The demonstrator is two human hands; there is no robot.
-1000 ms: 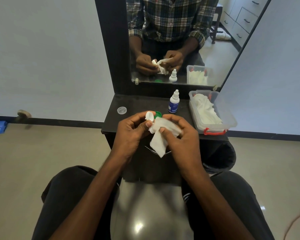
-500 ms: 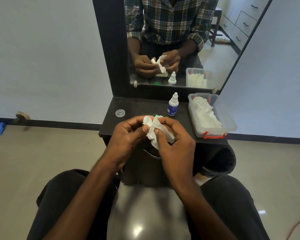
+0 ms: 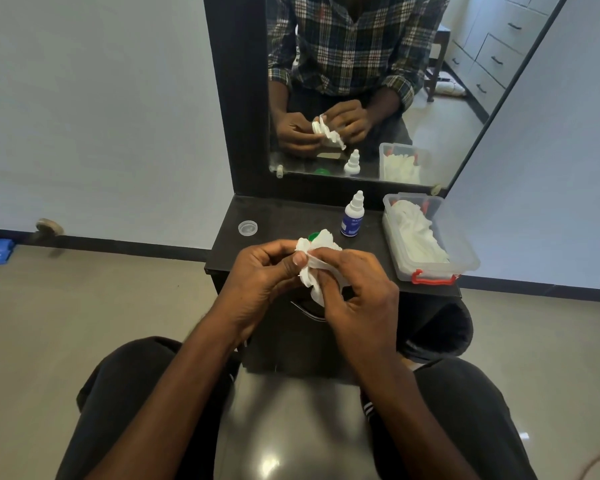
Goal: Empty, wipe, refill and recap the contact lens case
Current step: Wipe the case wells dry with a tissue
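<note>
My left hand (image 3: 267, 275) grips the white contact lens case (image 3: 302, 244), of which only one round end shows above the thumb. My right hand (image 3: 355, 289) pinches a crumpled white tissue (image 3: 317, 268) and presses it against the case, hiding the rest of it. A green cap (image 3: 313, 236) peeks out on the black shelf (image 3: 284, 216) just behind the tissue. A clear cap (image 3: 247, 227) lies at the shelf's left. The solution bottle (image 3: 353, 216), white with a blue label, stands capped behind my hands.
A clear plastic box (image 3: 465, 258) with red latches holds white tissues at the shelf's right. The mirror (image 3: 430, 133) behind reflects my hands. A dark bin (image 3: 440, 330) sits on the floor to the right. My knees flank a glossy stool below.
The tissue has bunched up tighter around the case and my right fingers have shifted on it. My hands stay at the shelf's front edge.
</note>
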